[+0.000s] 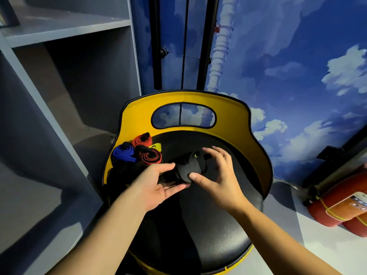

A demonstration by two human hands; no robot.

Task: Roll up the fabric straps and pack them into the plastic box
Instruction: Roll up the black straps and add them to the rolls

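Both hands meet over the black seat [198, 215] of a yellow-backed chair [137, 114], holding a black strap [190, 167] between them. The left hand [156, 183] lies palm up under the strap's near-left end, thumb on top and fingers beneath, so it pinches that end. The right hand [216, 175] comes in from the other side: its thumb [195, 178] presses the strap's near face, and the fingers arch over the far side, spread and loosely bent; whether they touch the cloth cannot be told. The strap sits bunched in a loose, dark wad, with a small yellow-green mark on its far edge, just under the right fingertips.

Left of the grip and a little beyond it, rolled straps lie together on the seat against the chair back: a blue roll [124, 153], a red roll [142, 139] behind it, and a red-and-black roll [151, 156] nearest the left thumb. Dark loose strapping lies below these, next to the left wrist.

Farther left stands a grey shelf unit [59, 76]. Beyond the grip is a wall with painted clouds [297, 76]. Far right, red extinguishers [337, 205] lie on the floor.
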